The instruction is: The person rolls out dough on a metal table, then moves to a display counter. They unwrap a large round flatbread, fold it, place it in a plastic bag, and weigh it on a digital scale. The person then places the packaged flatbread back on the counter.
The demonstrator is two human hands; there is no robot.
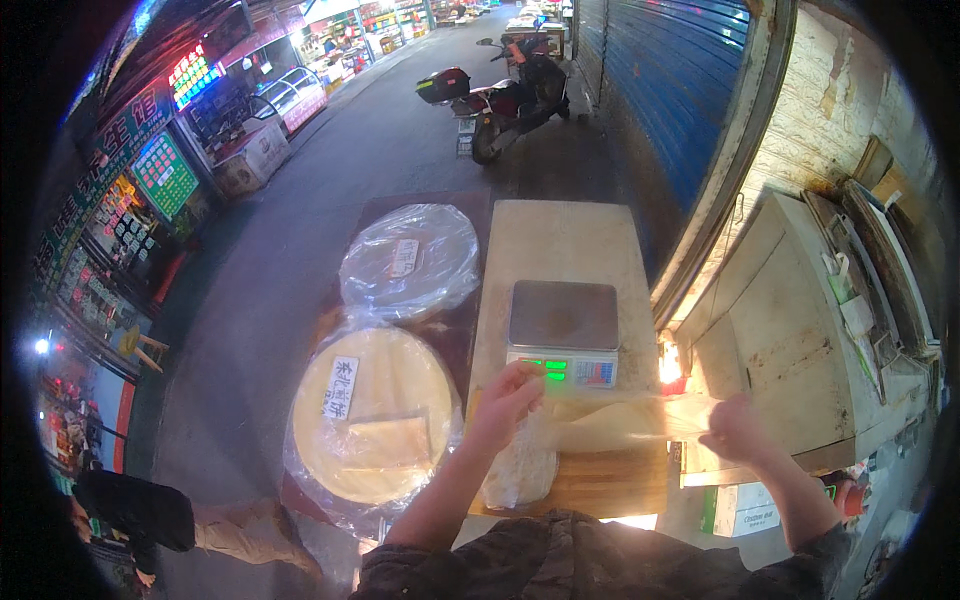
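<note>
A thin, translucent plastic bag point(622, 427) is stretched sideways over the board, blurred by motion. My right hand point(739, 429) is closed around its right end. My left hand point(512, 399) has its fingers curled in front of the scale; whether it grips the bag's left end is unclear. An electronic scale point(564, 316) has a bare metal plate and a lit green display, partly hidden by my left hand. Below that hand lies a pale, folded bundle point(521, 476), apparently in plastic. To the left, a round stack of thin yellowish pancakes point(322, 442) sits in clear plastic with a handwritten card.
Another plastic-covered round stack point(442, 277) lies farther back. A wooden cabinet point(780, 330) stands close on the right, with a white carton point(742, 510) below. A parked motor scooter point(510, 97) stands ahead beside a blue roller shutter point(667, 90). A person point(142, 510) is at lower left.
</note>
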